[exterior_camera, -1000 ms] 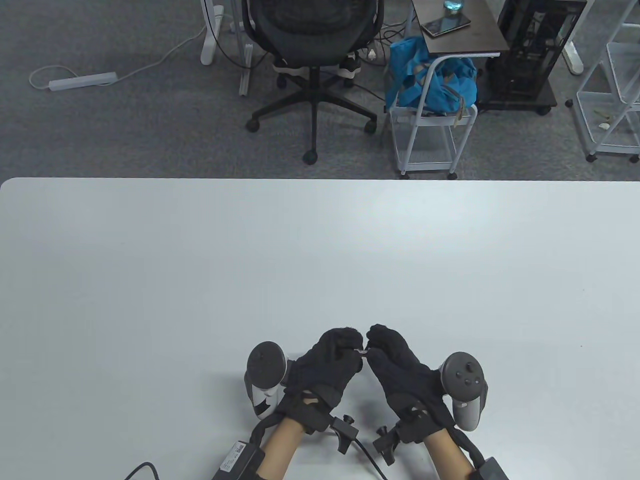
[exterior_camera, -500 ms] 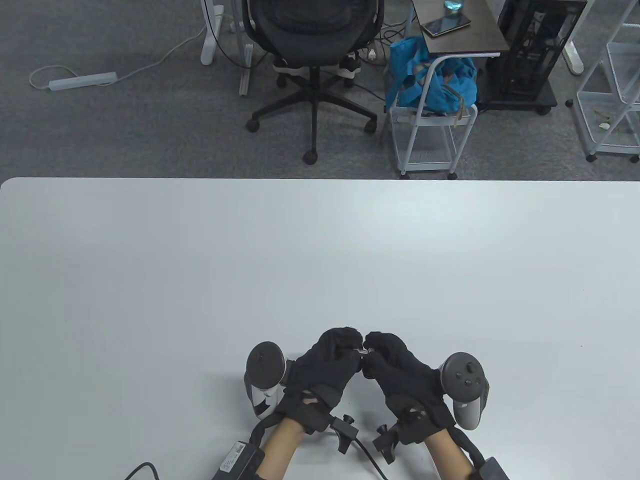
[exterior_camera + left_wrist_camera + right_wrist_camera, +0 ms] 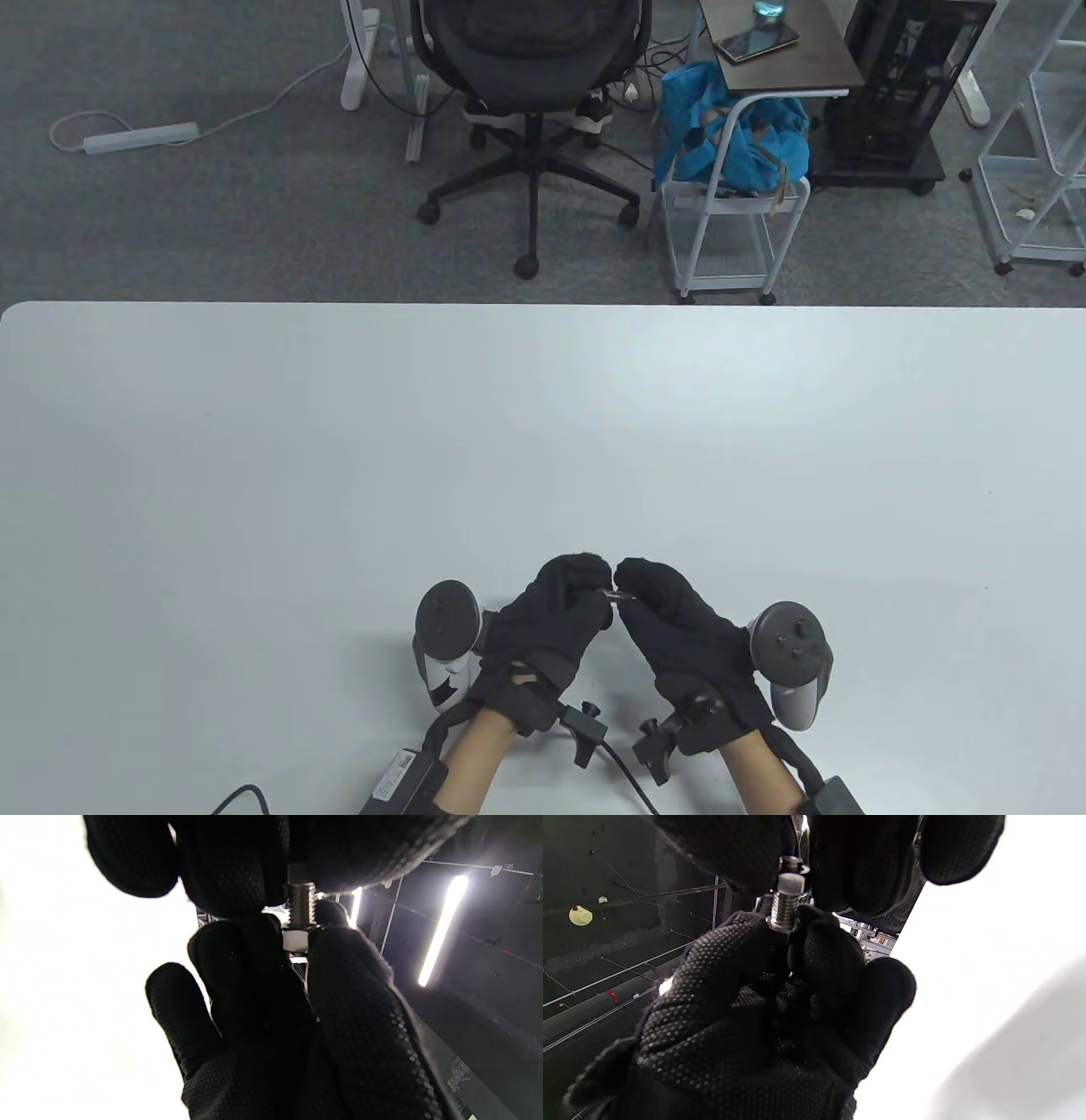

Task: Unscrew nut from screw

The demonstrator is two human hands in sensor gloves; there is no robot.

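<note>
So the left hand (image 3: 551, 620) sits low in the middle of the table view, curled up with its fingertips pinching the screw (image 3: 614, 594). That's just a tiny metal glint between the two gloves from up there. In the left wrist view you get it much better. The left hand's fingers (image 3: 237, 866) come down from the top of the frame and grip the head end, and the threaded shaft of the screw (image 3: 301, 906) pokes out below them.

The right hand (image 3: 679, 628) is just beside it, fingertips meeting the left's, also closed into a pinch. Its thumb and finger (image 3: 339, 955) squeeze the little pale hex nut (image 3: 295, 940), which sits at the far end of the thread and touches it. Can't tell how many turns are left on it.

From the right wrist view the screw (image 3: 782, 910) stands up out of the left hand (image 3: 746, 993) in the lower middle of the frame. The right hand's fingers (image 3: 857, 861) close around its tip at the top.

Both hands hover over the near edge of the white table (image 3: 339, 441), a tracker (image 3: 448, 637) strapped on the left and another tracker (image 3: 793, 662) on the right. Past the table, upper middle, there's a black office chair (image 3: 530, 51), and a blue bag (image 3: 730, 140) to its right.
</note>
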